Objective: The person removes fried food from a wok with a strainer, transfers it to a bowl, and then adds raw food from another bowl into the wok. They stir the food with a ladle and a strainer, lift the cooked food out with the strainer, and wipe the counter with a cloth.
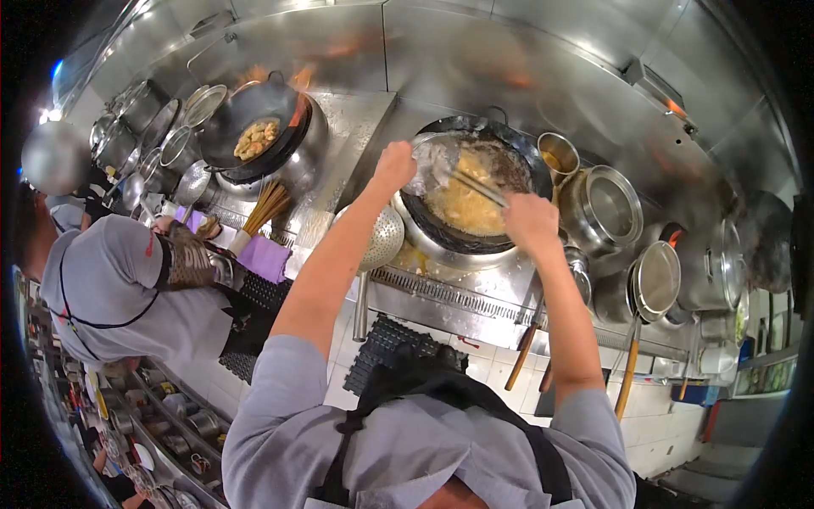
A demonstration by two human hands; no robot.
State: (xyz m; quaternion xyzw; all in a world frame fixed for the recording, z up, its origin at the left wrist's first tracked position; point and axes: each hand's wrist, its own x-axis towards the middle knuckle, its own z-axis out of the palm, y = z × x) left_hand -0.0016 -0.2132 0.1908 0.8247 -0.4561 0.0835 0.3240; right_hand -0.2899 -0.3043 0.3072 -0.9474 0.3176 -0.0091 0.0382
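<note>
My left hand is closed on the rim of a shiny metal bowl, tilted over the left side of a large black wok. Pale, foaming yellow food or liquid bubbles inside the wok. From the right, my right hand, slightly blurred, grips long metal chopsticks whose tips reach down toward the foam. A perforated metal strainer lies at the wok's left front, its handle pointing toward me.
At the left, a co-worker in grey stands by a second wok holding browned pieces. A bamboo brush and purple cloth lie between the stations. Steel pots and wooden-handled strainers crowd the right side.
</note>
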